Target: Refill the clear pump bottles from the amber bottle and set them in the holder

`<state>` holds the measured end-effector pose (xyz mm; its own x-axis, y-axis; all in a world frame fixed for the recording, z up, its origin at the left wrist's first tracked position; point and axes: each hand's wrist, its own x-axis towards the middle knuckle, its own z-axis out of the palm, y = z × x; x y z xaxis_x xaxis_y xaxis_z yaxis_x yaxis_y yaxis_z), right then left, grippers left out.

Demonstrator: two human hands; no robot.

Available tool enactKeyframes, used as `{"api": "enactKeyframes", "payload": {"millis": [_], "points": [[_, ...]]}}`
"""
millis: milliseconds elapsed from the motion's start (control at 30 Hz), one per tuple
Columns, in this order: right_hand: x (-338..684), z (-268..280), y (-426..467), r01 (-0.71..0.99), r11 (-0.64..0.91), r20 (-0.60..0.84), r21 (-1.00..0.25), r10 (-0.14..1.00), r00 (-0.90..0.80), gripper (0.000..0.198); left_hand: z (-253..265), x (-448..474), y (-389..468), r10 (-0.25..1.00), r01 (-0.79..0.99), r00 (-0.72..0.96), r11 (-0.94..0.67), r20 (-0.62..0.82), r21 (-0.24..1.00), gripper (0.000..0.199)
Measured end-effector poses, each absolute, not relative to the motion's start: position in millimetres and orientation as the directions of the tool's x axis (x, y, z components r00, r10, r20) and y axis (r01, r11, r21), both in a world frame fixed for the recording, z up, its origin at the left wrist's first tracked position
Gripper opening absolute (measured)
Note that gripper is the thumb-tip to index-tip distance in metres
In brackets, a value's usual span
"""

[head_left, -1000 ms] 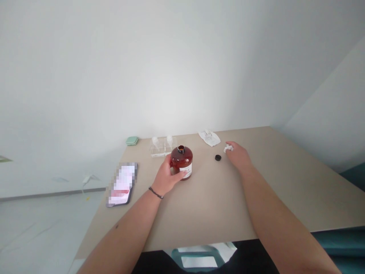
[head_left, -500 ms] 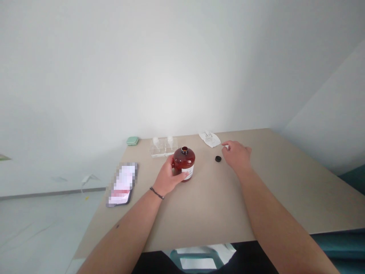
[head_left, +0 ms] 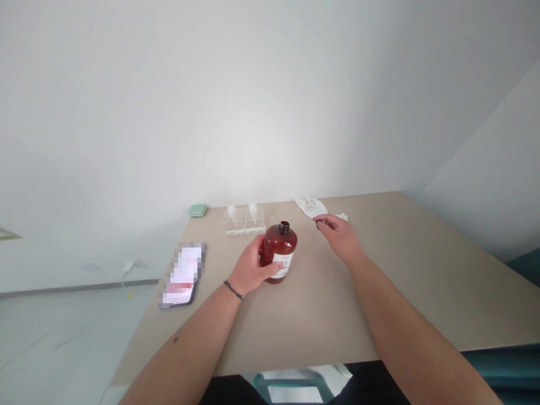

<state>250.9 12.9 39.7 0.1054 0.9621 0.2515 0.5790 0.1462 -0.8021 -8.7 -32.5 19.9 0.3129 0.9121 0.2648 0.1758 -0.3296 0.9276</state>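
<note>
My left hand point(head_left: 252, 264) is wrapped round a brown bottle point(head_left: 279, 243) with a white label point(head_left: 282, 265). The bottle's neck is uncapped and it leans slightly to the right. Between the thumb and fingers of my right hand point(head_left: 338, 234) is a small black cap point(head_left: 319, 224), held to the right of the bottle and a little apart from it. Part of the cap is hidden by the fingers.
A phone point(head_left: 183, 275) lies at the table's left side. Near the wall are a green case point(head_left: 198, 211), a clear divided tray point(head_left: 244, 229) with white-topped pieces in it, and crumpled white paper point(head_left: 310, 206). Behind my right hand shows a white scrap point(head_left: 342, 216).
My right hand has moved left and taken the black cap up from the table. My left hand has shifted the bottle slightly right and towards me, tilting it.
</note>
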Motion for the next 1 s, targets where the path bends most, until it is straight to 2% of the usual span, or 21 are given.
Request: {"api": "enactKeyframes", "payload": {"millis": [33, 100, 200, 267, 333, 433, 633, 700, 767, 833, 933, 1000], "points": [[248.6, 39.2, 11.7, 0.423, 0.202, 0.264, -0.883, 0.960, 0.093, 0.022, 18.8, -9.0, -32.6, 0.909, 0.163, 0.333, -0.316, 0.249, 0.935, 0.064], [241.3, 38.8, 8.0, 0.104, 0.280, 0.287, -0.954, 0.956, 0.057, 0.018, 16.9, -9.7, -33.3, 0.902, 0.133, 0.371, -0.289, 0.223, 0.948, 0.064], [227.8, 41.7, -0.9, -0.251, 0.283, 0.301, -0.926, 0.953, -0.036, 0.021, 17.5, -10.0, -35.3, 0.879, 0.064, 0.436, -0.243, 0.192, 0.968, 0.067], [221.3, 45.1, -7.9, -0.356, 0.254, 0.309, -0.900, 0.945, -0.109, 0.021, 20.0, -9.4, -37.0, 0.851, -0.001, 0.496, -0.195, 0.170, 0.981, 0.068], [218.5, 47.4, -14.0, -0.371, 0.227, 0.309, -0.900, 0.934, -0.179, 0.026, 22.9, -8.1, -38.8, 0.818, -0.057, 0.554, -0.147, 0.154, 0.987, 0.068], [220.3, 48.5, -20.0, -0.304, 0.217, 0.303, -0.928, 0.913, -0.274, 0.038, 25.5, -5.4, -40.8, 0.781, -0.115, 0.608, -0.091, 0.143, 0.989, 0.065], [229.4, 55.4, -22.3, -0.034, 0.343, 0.326, -0.939, 0.849, -0.416, 0.032, 29.4, -5.0, -42.4, 0.728, -0.166, 0.680, 0.042, 0.083, 0.985, 0.065], [231.5, 57.0, -20.2, 0.061, 0.411, 0.356, -0.910, 0.846, -0.397, 0.031, 32.8, -6.6, -42.4, 0.757, -0.077, 0.650, -0.024, 0.068, 0.997, 0.063], [232.0, 56.3, -18.0, 0.141, 0.461, 0.391, -0.876, 0.851, -0.350, 0.032, 37.0, -7.9, -42.5, 0.801, 0.078, 0.593, -0.157, 0.081, 0.984, 0.061], [230.9, 54.4, -17.1, 0.193, 0.484, 0.411, -0.853, 0.853, -0.321, 0.043, 40.8, -8.3, -42.7, 0.824, 0.212, 0.556, -0.268, 0.109, 0.940, 0.061], [228.4, 52.4, -18.8, 0.153, 0.474, 0.404, -0.867, 0.849, -0.341, 0.057, 43.8, -8.3, -43.0, 0.828, 0.266, 0.546, -0.314, 0.126, 0.912, 0.059], [227.4, 52.1, -20.3, 0.067, 0.428, 0.379, -0.901, 0.854, -0.357, 0.056, 43.6, -8.8, -43.0, 0.833, 0.240, 0.536, -0.305, 0.136, 0.922, 0.057]]}}
